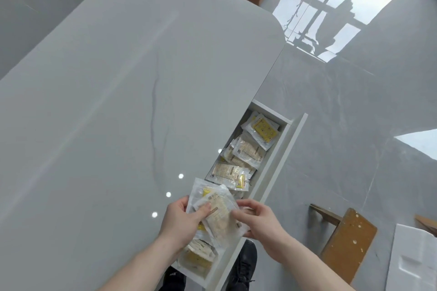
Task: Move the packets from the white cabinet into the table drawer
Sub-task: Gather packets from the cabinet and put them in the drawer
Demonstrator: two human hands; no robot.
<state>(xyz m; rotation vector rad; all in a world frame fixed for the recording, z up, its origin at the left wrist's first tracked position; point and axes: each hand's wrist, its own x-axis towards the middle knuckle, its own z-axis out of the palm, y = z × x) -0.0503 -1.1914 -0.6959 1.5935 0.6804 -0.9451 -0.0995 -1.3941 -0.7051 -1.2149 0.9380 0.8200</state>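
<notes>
A stack of packets (214, 212) hangs over the open drawer (272, 160), left hand (182, 220) clamped on it, right hand (256, 218) seemingly pinching its edge. Placing step; next, lower them beside those already in the drawer.

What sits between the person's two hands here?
A small stack of clear packets, held over the open table drawer. The left hand grips its left edge, the right hand its right edge. The head view shows this.
</notes>
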